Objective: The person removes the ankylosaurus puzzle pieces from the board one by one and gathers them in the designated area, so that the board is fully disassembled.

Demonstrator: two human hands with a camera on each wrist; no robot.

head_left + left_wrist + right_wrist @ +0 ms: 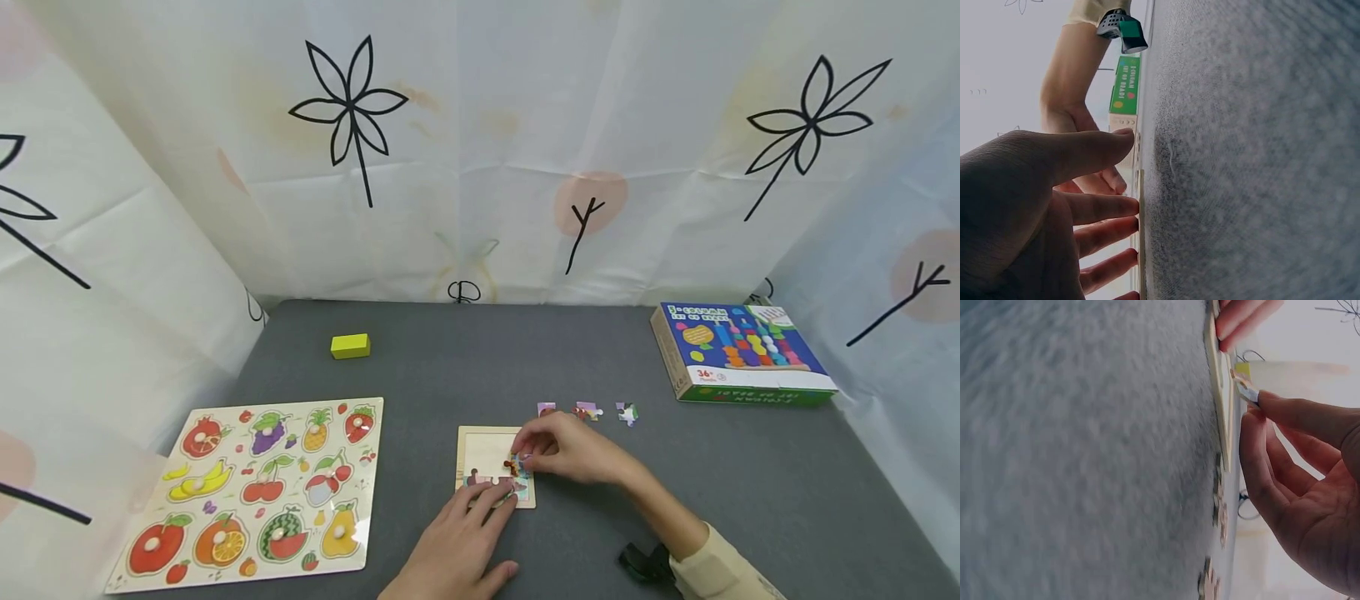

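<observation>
Right hand [573,450] found pinching a jigsaw piece [516,465] at the wooden puzzle tray [483,450].
The piece is gripped between thumb and fingertips and held tilted over the tray's right half; whether its lower edge touches the tray cannot be told. Assembled pieces [486,480] are seen along the tray's near side, where the fingertips of the left hand [467,542] are rested, its fingers extended, thumb spread and nothing grasped. Three loose jigsaw pieces [588,410] are laid in a row beyond the tray, partly behind the right hand. On the grey surface [435,375], a fruit peg board [300,442] is placed at left, a yellow block [350,347] behind it, and a toy box [742,354] at far right.
</observation>
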